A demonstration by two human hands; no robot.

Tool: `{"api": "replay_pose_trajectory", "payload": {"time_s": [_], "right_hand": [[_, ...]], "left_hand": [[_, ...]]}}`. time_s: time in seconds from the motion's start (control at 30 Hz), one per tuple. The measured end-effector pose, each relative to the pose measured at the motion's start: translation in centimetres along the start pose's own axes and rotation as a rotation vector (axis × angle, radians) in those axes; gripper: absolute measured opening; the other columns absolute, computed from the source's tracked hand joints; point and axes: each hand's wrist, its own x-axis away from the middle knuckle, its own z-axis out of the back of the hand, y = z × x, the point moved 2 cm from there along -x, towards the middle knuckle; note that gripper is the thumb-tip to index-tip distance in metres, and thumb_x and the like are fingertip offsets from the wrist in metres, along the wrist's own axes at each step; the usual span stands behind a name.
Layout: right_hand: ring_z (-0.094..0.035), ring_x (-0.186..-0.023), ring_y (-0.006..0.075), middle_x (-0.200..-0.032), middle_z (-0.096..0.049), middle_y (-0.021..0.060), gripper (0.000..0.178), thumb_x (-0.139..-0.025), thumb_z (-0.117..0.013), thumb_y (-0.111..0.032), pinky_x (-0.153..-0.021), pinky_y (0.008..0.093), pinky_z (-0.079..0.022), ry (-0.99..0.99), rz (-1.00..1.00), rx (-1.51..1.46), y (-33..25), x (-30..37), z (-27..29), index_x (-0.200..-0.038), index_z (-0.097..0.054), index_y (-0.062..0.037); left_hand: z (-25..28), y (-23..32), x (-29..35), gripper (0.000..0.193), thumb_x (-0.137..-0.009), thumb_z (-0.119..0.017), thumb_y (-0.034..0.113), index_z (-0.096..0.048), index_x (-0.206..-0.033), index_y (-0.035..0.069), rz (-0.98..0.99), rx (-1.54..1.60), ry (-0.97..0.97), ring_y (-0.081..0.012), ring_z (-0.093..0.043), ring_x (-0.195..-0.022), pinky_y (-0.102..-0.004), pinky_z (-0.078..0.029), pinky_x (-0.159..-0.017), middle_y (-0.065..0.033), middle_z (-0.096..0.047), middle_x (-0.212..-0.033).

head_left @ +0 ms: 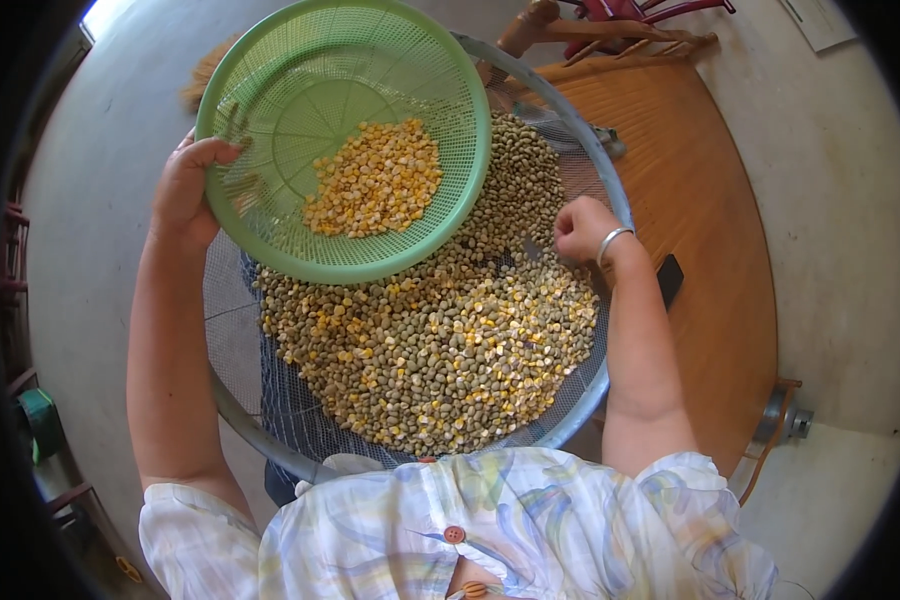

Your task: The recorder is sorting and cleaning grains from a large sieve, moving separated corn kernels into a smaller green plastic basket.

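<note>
From the head camera, looking down: my left hand (188, 190) grips the rim of a green plastic sieve basket (270, 80), thumb hooked over the edge and fingers closed under it, holding it tilted above the big round wire-mesh sieve (625, 205) that sits in front of me. A small heap of yellow split kernels (375, 178) lies in the basket, all one colour, so I judge that these are the ones already picked out. My right hand (582, 229), with a silver bangle (612, 240) at the wrist, rests curled on the far right side of the mixed pile (440, 340); the fingers are bent in as if pinching, but I cannot tell whether they hold a grain.

The pile on the mesh is still large: greenish-brown beans with many yellow pieces scattered through them, thickest toward the middle and right. By my reckoning the sorting is well short of halfway, since far more yellow remains in the pile than sits in the basket.

The wire-mesh sieve has a grey metal rim and rests partly over a round woven bamboo tray (710, 230) to my right. A dark flat object (669, 279) lies on that tray near my forearm. The floor (100, 180) is pale bare concrete, lit by daylight from the upper left. A wooden chair frame (610, 30) stands beyond the tray, and a metal fitting (782, 418) lies at the right.
</note>
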Motion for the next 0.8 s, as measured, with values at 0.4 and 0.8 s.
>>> {"api": "replay_pose_trajectory", "payload": {"time_s": [0.4,0.8], "right_hand": [[-0.058,-0.057,0.0135,-0.067,-0.062,0.0064,0.016,-0.070,-0.061,-0.007,-0.053,0.0260,-0.047,-0.040,0.144,-0.466,0.2,-0.2,-0.4,-0.085,-0.064,-0.0006],[-0.058,-0.061,0.0146,-0.068,-0.064,0.0079,0.013,-0.065,-0.065,-0.003,-0.058,0.0261,-0.047,0.115,0.147,-0.243,1.4,-0.8,-0.6,-0.077,-0.066,-0.0003]], "left_hand": [[0.4,-0.2,-0.2,0.045,-0.072,-0.046,0.001,-0.037,-0.115,-0.005,0.006,-0.023,0.032,-0.0241,-0.058,-0.077,-0.0352,-0.054,-0.064,-0.0181,-0.052,-0.093],[0.6,-0.3,0.0,0.042,-0.072,-0.048,0.000,-0.038,-0.112,-0.006,0.016,-0.004,0.027,-0.0227,-0.058,-0.076,-0.0331,-0.054,-0.063,-0.0180,-0.052,-0.092]]}}
